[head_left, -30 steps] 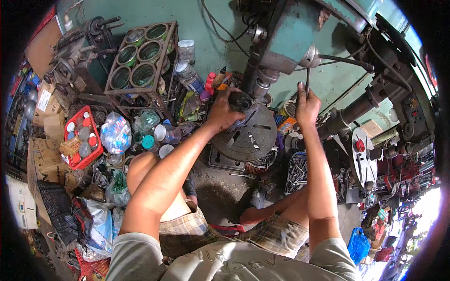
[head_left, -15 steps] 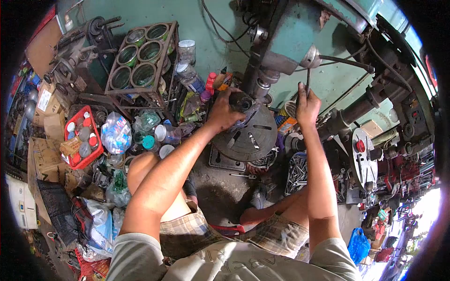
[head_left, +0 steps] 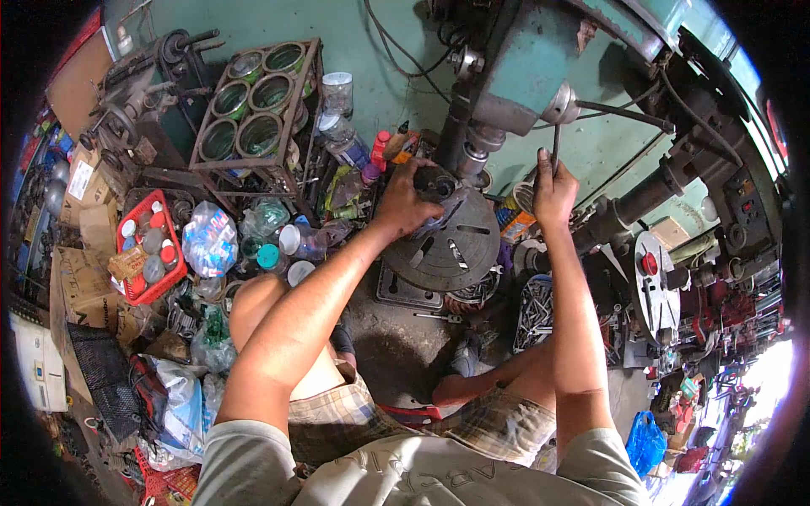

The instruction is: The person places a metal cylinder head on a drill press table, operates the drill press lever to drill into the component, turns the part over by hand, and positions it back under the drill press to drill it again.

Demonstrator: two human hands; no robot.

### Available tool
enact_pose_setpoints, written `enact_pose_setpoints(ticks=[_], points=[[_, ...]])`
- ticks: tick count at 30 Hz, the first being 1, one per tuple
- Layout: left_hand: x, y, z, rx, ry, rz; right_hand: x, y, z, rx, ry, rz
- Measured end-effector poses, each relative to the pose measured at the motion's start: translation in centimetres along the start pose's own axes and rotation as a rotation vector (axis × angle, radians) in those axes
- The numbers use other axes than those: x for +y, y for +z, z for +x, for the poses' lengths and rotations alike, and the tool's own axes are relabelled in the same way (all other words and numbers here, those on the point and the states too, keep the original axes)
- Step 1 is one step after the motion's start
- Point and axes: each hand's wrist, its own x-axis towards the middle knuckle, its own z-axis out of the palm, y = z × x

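My left hand is wrapped round a dark, round metal part with a hole in its top. That part is on the slotted round table of a drill press, just beside the spindle. My right hand is closed round the feed lever, which hangs from the hub on the machine's side. The underside of the dark part is hidden by my left fingers.
A metal rack with round green-rimmed openings stands at the back left. Plastic jars are beside it. A red basket holds lids and bottles. Right of the drill press is a bin of metal tools. Below the table lies a drain-like metal plate.
Almost nothing differs. Both hands keep their places on the dark metal part and the feed lever.
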Motion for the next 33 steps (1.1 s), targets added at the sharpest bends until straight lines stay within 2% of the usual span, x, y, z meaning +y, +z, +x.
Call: enact_pose_setpoints(ticks=[18, 22, 33], points=[[-0.03, 0.04, 0.01, 0.033, 0.083, 0.021, 0.33, 0.18, 0.19, 0.010, -0.024, -0.007], [0.15, 0.08, -0.11, 0.026, 0.033, 0.037, 0.48, 0.17, 0.23, 0.005, -0.025, -0.021], [-0.05, 0.18, 0.08, 0.033, 0.073, 0.045, 0.37, 0.26, 0.26, 0.015, -0.037, -0.009]])
